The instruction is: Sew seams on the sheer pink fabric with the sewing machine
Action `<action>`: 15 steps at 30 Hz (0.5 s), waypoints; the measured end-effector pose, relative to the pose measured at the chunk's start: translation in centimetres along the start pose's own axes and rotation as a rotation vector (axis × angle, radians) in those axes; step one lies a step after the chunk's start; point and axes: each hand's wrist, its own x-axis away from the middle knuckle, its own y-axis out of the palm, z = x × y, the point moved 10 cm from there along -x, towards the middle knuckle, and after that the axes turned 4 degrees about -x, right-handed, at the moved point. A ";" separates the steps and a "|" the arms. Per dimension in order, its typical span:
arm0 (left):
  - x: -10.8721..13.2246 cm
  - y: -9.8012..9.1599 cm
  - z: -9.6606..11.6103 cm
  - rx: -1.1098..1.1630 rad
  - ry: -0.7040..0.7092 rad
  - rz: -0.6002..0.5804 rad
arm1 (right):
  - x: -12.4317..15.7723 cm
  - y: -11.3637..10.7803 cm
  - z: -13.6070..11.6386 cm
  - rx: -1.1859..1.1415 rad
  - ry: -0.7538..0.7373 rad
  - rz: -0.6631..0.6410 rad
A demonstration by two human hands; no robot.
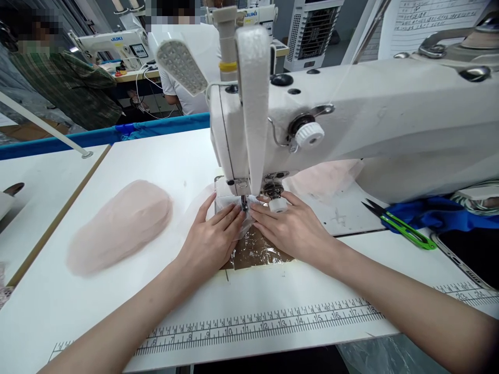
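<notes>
My left hand (212, 236) lies flat on a thin, see-through whitish fabric (245, 227), its fingers stretched toward the needle area. From the other side, my right hand (292, 226) rests on the same fabric, with straight fingers pressing down beside the presser foot (244, 203). The white sewing machine (351, 114) stands over both hands and hides part of the right fingers. Under the fabric and hands is a shiny brown taped patch (257, 252). A sheer pale pink fabric piece (120, 228) lies left of my left hand.
More pale pink fabric (325, 179) sits behind the needle. Green thread snips (405, 226), a blue cloth (432, 214) and a dark-screened phone (468, 254) lie at right. A printed ruler (249, 327) runs along the front edge. Two people work beyond the blue edge.
</notes>
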 end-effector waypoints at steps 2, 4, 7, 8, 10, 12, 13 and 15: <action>0.0 0.0 0.1 -0.006 -0.003 -0.005 | 0.0 0.1 0.1 -0.003 0.006 -0.014; 0.0 -0.1 0.1 -0.005 -0.004 -0.006 | -0.1 0.1 0.1 -0.004 0.004 -0.018; 0.0 -0.6 -0.4 0.024 -0.035 -0.003 | 0.0 0.0 0.1 -0.006 0.002 -0.008; 0.0 -0.7 -0.7 0.033 -0.053 -0.012 | 0.0 -0.1 0.1 -0.010 0.002 0.002; 0.1 -0.6 -1.4 0.025 -0.091 -0.049 | 0.0 -0.4 -0.2 -0.025 -0.003 0.032; 0.2 -0.7 -1.8 -0.008 -0.104 -0.084 | 0.0 -0.9 -0.6 -0.058 -0.019 0.066; 0.3 -0.9 -1.9 -0.030 -0.100 -0.086 | 0.1 -1.1 -0.9 -0.082 -0.036 0.075; 0.2 -1.8 -1.7 -0.080 -0.085 -0.042 | 0.1 -1.5 -1.5 -0.127 -0.080 0.084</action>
